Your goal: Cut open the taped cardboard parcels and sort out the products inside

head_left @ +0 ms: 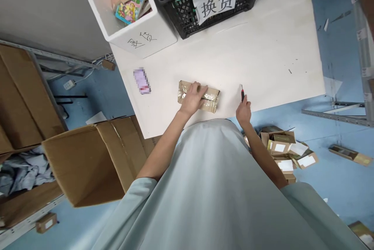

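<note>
A small brown cardboard box, wrapped in shiny clear tape, lies flat on the white table near its front edge. My left hand is over its middle, with the fingers curled down and gripping it. To the right, apart from the box, my right hand is closed round a slim tool with a red-and-black handle. The tool's thin pointed tip faces away from me; whether it is a knife or a screwdriver I cannot tell. A purple phone-shaped item, blurred, lies at the table's left side.
A white bin with packets and a black plastic crate with boxes stand at the table's back. A large open carton is at the left. Several small opened boxes lie on the blue floor at right.
</note>
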`<move>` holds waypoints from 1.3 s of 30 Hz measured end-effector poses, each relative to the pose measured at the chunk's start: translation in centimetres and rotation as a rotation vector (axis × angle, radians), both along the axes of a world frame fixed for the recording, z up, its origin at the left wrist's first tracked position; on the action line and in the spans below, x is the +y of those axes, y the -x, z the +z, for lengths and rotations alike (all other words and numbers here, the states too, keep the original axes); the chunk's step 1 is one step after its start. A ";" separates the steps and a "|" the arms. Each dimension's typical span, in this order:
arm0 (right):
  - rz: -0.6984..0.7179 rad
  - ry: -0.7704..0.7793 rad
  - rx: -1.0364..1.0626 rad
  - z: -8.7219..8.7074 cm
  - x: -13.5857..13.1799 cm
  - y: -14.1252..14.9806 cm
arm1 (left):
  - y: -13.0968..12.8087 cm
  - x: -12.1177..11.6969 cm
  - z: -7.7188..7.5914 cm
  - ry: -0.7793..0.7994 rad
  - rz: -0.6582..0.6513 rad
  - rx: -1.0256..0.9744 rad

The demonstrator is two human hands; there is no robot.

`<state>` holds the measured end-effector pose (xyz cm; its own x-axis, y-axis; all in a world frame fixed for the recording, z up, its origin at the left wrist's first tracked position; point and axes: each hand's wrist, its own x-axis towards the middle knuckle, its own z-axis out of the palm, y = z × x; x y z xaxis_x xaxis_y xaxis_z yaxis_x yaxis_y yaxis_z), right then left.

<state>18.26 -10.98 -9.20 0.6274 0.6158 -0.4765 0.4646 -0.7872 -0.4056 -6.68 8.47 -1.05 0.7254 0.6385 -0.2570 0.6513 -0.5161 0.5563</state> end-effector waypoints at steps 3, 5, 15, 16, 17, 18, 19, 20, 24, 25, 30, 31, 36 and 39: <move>0.020 0.009 -0.023 -1.0 0.4 -0.7 | -1.7 -2.4 -1.0 0.020 0.025 -0.025; 0.028 0.001 -0.027 -1.4 0.5 -0.8 | -3.0 -4.5 -1.2 0.021 0.065 0.000; 0.168 0.036 -0.103 -0.8 0.4 -1.0 | -6.6 -7.8 -0.9 0.067 0.243 0.069; 0.173 0.034 -0.121 -0.6 0.4 -1.0 | -6.2 -7.2 -1.0 0.090 0.246 0.044; 0.174 0.023 -0.139 -0.4 0.5 -1.1 | -5.6 -6.5 -1.0 0.110 0.257 0.013; 0.176 0.000 -0.149 -0.2 0.6 -1.2 | -4.8 -5.7 -1.0 0.125 0.272 -0.022; 0.181 -0.035 -0.139 0.0 0.9 -1.2 | -3.9 -4.8 -1.0 0.137 0.289 -0.064; 0.187 -0.079 -0.100 0.3 1.3 -1.1 | -2.9 -3.8 -1.0 0.143 0.309 -0.111; 0.210 -0.234 0.377 1.4 4.6 0.5 | 2.0 -0.1 -0.3 0.153 0.362 -0.298; 0.209 -0.265 0.524 1.8 5.6 1.3 | 3.1 0.6 0.0 0.161 0.378 -0.324; 0.226 -0.387 0.949 4.2 10.1 5.9 | 7.2 1.3 1.5 0.175 0.561 -0.376; 0.246 -0.402 0.968 4.8 10.6 6.6 | 7.5 1.0 1.7 0.172 0.596 -0.381; 0.343 -0.494 0.829 8.2 10.7 7.6 | 7.3 -1.0 2.5 0.171 0.723 -0.407; 0.390 -0.522 0.654 10.6 9.4 6.6 | 6.0 -2.7 2.9 0.227 0.738 -0.456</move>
<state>11.64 -1.59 1.44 0.0338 0.9635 -0.2656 0.2121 -0.2666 -0.9402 -12.70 5.77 1.81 0.2125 0.9519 -0.2208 0.4647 0.1004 0.8798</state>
